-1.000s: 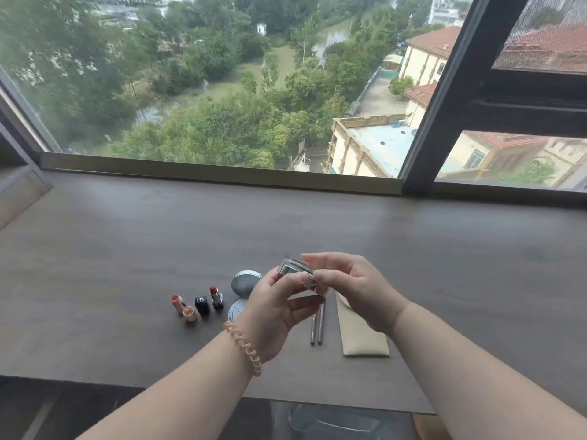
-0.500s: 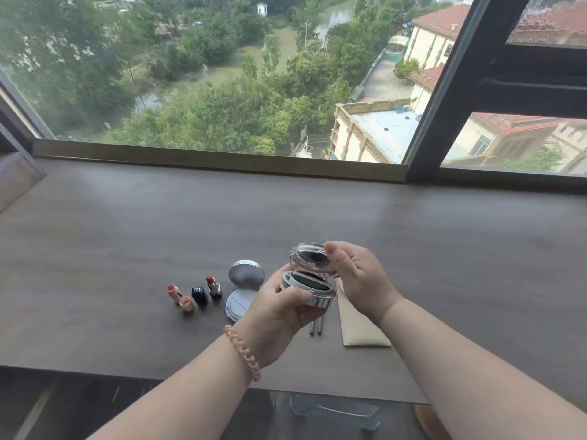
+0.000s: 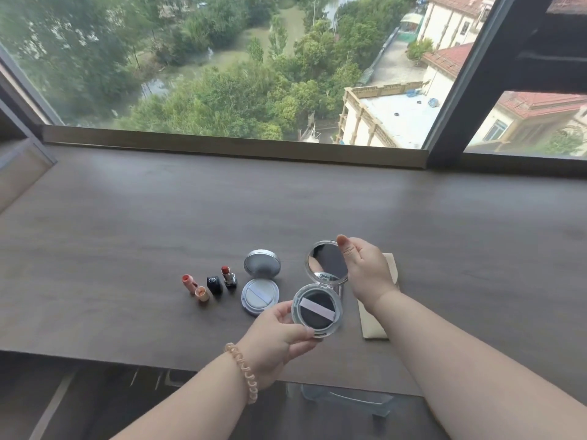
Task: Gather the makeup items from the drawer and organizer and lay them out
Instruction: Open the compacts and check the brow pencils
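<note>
A round silver compact (image 3: 317, 309) with a black puff inside stands fully opened just above the desk. My left hand (image 3: 279, 335) grips its base from the lower left. My right hand (image 3: 365, 274) holds the mirrored lid up by its right rim. To the left, a second compact (image 3: 260, 295) with a white puff lies opened on the desk. Further left stand two uncapped lipsticks, one peach (image 3: 188, 282) and one red (image 3: 229, 276), with their caps between them. A beige pouch (image 3: 374, 325) lies partly under my right forearm.
The dark wooden desk (image 3: 286, 211) runs along a wide window, with its front edge close to me. A dark window post (image 3: 463, 84) rises at the back right. A clear acrylic organizer (image 3: 349, 401) shows below the desk edge.
The compact went from shut between both hands to fully opened, its lid raised upright by my right hand. It has come down close to the desk, right of the white-puff compact.
</note>
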Tool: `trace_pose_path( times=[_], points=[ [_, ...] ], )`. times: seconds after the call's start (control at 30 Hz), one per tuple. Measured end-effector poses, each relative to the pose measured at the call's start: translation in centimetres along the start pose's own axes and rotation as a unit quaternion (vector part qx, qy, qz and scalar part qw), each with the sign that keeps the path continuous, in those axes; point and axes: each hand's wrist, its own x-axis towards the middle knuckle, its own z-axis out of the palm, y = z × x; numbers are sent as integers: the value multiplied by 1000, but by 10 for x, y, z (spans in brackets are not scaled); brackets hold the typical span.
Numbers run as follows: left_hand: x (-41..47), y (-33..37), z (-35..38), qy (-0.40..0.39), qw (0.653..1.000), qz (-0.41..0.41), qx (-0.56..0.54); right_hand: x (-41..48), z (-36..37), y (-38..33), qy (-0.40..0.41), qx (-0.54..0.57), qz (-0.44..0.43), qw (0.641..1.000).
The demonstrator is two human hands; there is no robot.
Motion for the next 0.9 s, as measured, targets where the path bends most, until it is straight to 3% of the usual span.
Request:
trace_pose_path(
  times=[0.13,0.43,0.9],
  points=[
    [15,-6,-10,92,995,-11,-38,11,19,16,-56,31,65,996],
    [39,-27,-9,239,970,-11,35,33,48,41,-81,-32,103,991],
    [52,-29,-2,314,945,0,91,36,48,49,-66,-88,43,993]
  ],
)
